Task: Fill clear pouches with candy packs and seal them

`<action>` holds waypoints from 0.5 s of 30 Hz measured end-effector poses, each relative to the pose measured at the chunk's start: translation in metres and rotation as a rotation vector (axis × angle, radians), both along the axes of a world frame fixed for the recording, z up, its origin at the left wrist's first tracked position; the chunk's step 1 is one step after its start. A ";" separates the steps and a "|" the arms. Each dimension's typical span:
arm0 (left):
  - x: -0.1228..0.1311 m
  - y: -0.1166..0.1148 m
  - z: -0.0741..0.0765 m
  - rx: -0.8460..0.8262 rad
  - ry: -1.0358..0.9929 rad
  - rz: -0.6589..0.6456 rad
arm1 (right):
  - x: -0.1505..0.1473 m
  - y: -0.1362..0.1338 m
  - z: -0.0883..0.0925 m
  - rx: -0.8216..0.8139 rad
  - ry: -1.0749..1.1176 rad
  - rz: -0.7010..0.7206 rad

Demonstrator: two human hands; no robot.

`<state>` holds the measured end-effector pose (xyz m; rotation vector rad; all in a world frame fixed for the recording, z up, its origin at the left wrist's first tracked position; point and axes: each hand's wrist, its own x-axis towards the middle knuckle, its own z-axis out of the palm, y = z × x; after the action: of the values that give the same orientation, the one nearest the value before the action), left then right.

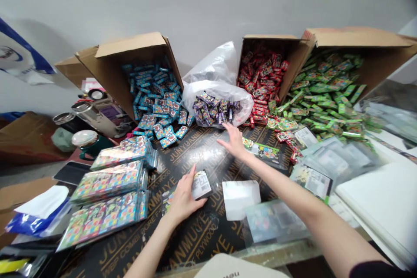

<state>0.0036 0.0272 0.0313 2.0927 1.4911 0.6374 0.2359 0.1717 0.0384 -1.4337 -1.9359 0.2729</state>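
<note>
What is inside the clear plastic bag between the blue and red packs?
Small purple packs lie heaped in the open mouth of the plastic bag. The right hand is at its front edge. Whatever lies beneath the top packs is covered, so I cannot see it.

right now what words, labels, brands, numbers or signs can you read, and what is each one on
"JUNYUANMUYE": repeated on the black tabletop
"WBP COMBI": on the tabletop
"PLYWOOD": on the tabletop
Too small or blurred to read: the small packets, the stacked packs, the label by the left hand, the wall banner
Upside down and unclear: the pale object at the bottom edge
</note>
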 end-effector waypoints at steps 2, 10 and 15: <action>0.001 0.000 -0.010 -0.013 0.032 -0.016 | 0.004 0.053 -0.002 -0.053 -0.067 -0.156; 0.000 -0.005 -0.046 0.008 0.124 -0.036 | -0.014 0.117 -0.005 -0.226 -0.310 -0.382; -0.004 -0.005 -0.043 0.005 0.112 -0.014 | -0.010 0.052 -0.020 -0.194 -0.348 -0.168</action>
<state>-0.0006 0.0219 -0.0114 2.1726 1.5352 0.5263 0.2262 0.2236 0.0188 -1.8624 -2.0878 0.1431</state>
